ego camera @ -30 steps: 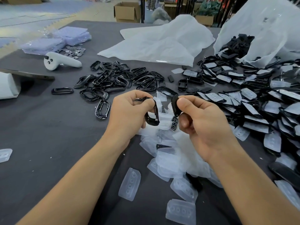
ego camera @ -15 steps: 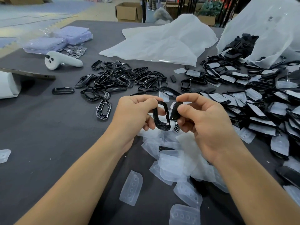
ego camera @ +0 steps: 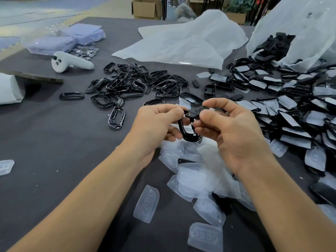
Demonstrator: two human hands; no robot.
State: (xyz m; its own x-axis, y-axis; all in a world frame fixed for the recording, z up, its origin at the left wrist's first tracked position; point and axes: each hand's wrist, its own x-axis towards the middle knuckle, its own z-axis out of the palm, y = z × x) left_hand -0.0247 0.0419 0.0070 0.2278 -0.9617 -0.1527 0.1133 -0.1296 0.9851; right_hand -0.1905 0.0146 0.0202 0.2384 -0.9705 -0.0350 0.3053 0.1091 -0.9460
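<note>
Above the middle of the grey table (ego camera: 54, 139), my left hand (ego camera: 154, 124) pinches a glossy black oval frame (ego camera: 183, 131) by its upper left edge. My right hand (ego camera: 234, 131) pinches a flat black insert piece (ego camera: 198, 110) that sits across the top of the frame. Both parts touch between my fingertips. My fingers hide much of the insert.
A heap of black frames (ego camera: 134, 84) lies behind my hands. Translucent soft pads (ego camera: 196, 170) are scattered under and in front of them. Black shells with pads (ego camera: 291, 110) pile at the right beside an open plastic bag (ego camera: 300, 28). A white controller (ego camera: 71, 62) lies far left.
My hands have come together: the frame and the insert, held apart a second ago, now touch, with the insert turned flat over the frame's top.
</note>
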